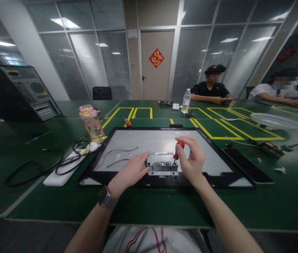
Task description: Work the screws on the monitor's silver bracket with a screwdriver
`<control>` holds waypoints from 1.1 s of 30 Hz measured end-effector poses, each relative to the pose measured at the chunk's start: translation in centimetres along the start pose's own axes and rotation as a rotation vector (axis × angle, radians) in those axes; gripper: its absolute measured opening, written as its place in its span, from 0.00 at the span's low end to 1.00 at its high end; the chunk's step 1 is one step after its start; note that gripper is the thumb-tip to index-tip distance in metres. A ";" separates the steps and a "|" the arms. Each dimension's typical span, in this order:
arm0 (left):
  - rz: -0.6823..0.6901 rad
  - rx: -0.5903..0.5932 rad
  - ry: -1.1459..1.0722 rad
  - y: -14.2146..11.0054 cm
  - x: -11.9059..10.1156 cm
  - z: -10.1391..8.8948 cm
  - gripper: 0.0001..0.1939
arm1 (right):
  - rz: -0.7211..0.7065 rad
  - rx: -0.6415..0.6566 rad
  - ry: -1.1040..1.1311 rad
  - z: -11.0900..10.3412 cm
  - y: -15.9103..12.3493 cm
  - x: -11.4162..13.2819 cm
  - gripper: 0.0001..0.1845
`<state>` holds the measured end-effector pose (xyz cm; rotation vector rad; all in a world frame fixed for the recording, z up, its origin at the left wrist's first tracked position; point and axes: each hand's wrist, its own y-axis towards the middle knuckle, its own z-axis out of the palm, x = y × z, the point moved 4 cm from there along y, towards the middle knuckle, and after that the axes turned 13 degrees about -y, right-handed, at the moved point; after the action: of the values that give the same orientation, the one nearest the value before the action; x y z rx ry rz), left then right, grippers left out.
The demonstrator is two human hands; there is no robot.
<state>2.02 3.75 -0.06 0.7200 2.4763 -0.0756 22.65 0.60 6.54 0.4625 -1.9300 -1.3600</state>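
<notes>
A flat display panel [204, 154] with a silvery back and black frame lies on the table before me. Near its front edge sits a metal bracket [162, 164]. My left hand [129, 172] has its fingers and thumb at the bracket's left end, holding it against the panel. Between the fingertips of my right hand [192, 158] is a red-and-black screwdriver [178, 149], nearly upright, its tip down at the bracket's right end. Any screw under the tip is too small to make out. Thin cables [117, 151] lie loose on the panel's left part.
Left of the panel stand a pink-lidded bottle [92, 123], a white power strip [64, 172] with black cable, and a computer case [19, 93]. A black phone-like slab [246, 165] lies at right. Another red screwdriver [128, 122] lies behind. Two people sit across the table [149, 207].
</notes>
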 end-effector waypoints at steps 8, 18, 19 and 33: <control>-0.012 0.012 -0.016 -0.1 0.0 0.0 0.28 | 0.040 -0.013 -0.021 -0.1 0.0 -0.2 0.10; -0.021 0.017 -0.017 -0.1 -0.3 -0.2 0.28 | 0.096 0.036 0.058 0.2 -0.3 -0.6 0.13; -0.023 0.017 -0.015 -0.1 -0.3 -0.2 0.28 | 0.081 0.024 0.045 0.2 -0.2 -0.5 0.12; -0.011 0.010 -0.015 -0.1 -0.3 -0.1 0.28 | 0.036 0.048 0.051 0.1 -0.1 -0.1 0.14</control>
<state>2.13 3.58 0.15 0.7081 2.4675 -0.0973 22.66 0.68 6.38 0.4797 -1.9239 -1.2693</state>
